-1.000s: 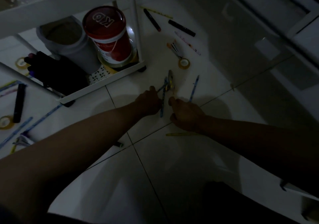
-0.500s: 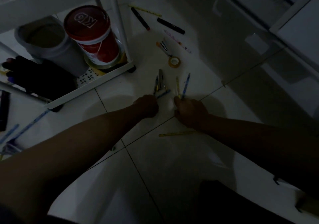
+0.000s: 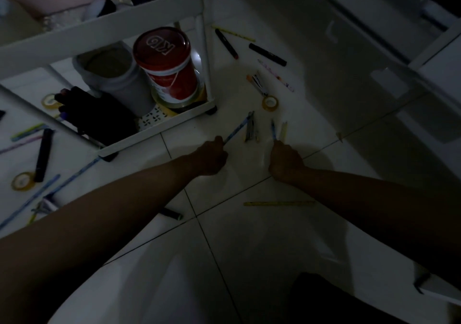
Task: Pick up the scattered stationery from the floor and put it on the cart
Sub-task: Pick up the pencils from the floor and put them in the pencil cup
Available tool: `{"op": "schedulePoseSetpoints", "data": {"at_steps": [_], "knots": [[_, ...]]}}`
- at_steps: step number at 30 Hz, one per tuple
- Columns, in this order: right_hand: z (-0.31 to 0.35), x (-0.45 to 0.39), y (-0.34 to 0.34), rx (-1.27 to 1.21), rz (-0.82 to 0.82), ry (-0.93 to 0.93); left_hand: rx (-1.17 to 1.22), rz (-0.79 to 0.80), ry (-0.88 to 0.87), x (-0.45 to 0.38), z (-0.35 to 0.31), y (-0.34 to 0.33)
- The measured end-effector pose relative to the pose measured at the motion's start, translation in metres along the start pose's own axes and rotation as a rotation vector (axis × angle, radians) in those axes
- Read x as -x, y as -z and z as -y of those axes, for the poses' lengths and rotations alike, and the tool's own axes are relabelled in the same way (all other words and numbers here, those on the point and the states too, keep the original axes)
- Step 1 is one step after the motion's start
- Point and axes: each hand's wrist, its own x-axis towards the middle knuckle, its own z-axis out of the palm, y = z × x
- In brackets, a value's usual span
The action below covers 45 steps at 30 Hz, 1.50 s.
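The room is dim. My left hand (image 3: 211, 157) grips a blue pencil (image 3: 238, 129) that slants up to the right. My right hand (image 3: 287, 161) grips two pencils, a blue one (image 3: 273, 130) and a pale yellow one (image 3: 284, 130), pointing away from me. Between the hands a metal clip-like tool (image 3: 251, 130) lies on the white tile floor. Beyond it lie a tape roll (image 3: 270, 103), another small tool (image 3: 258, 84), two black markers (image 3: 267, 54) and a patterned pencil (image 3: 275, 75). The white cart (image 3: 154, 127) stands at upper left.
The cart's lower shelf holds a red-lidded can (image 3: 166, 66), a grey tub (image 3: 112, 79) and a black object (image 3: 97, 116). A yellow pencil (image 3: 278, 203) lies near my right forearm. More pencils, a black marker (image 3: 44, 154) and tape rolls (image 3: 23, 181) lie left of the cart.
My hands have drawn apart. The left lifted one blue pencil clear of the metal tool; the right picked up a blue and a yellow pencil from the floor.
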Motion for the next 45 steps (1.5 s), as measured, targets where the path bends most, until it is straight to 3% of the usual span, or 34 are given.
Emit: {"op": "schedulePoseSetpoints", "data": {"at_steps": [3,7,12,19,24,30,35,41,45], "knots": [[0.005,0.0,0.004,-0.172,0.031,-0.076,-0.021,-0.037,0.003,0.009,-0.001,0.006],[0.017,0.008,0.009,-0.372,-0.046,-0.122,0.168,0.013,-0.047,0.016,-0.004,0.013],[0.032,0.034,-0.001,-0.44,-0.217,0.156,0.574,0.037,0.084,0.024,-0.005,0.024],[0.075,0.065,-0.008,-0.625,-0.373,0.621,0.879,-0.242,-0.024,0.053,-0.016,0.048],[0.106,0.07,0.002,-0.668,-0.283,0.727,0.978,-0.252,-0.01,0.078,-0.01,0.065],[0.132,0.076,0.004,-0.662,-0.211,0.853,0.908,-0.326,-0.03,0.11,0.008,0.092],[0.157,0.076,0.028,-0.742,-0.385,0.741,0.848,-0.468,-0.081,0.128,0.014,0.116],[0.201,0.075,0.113,-1.067,-0.291,0.765,0.745,-0.367,-0.252,0.151,0.016,0.139],[0.212,0.079,0.143,-1.004,-0.384,0.936,0.582,-0.31,-0.245,0.153,0.018,0.141]]}}
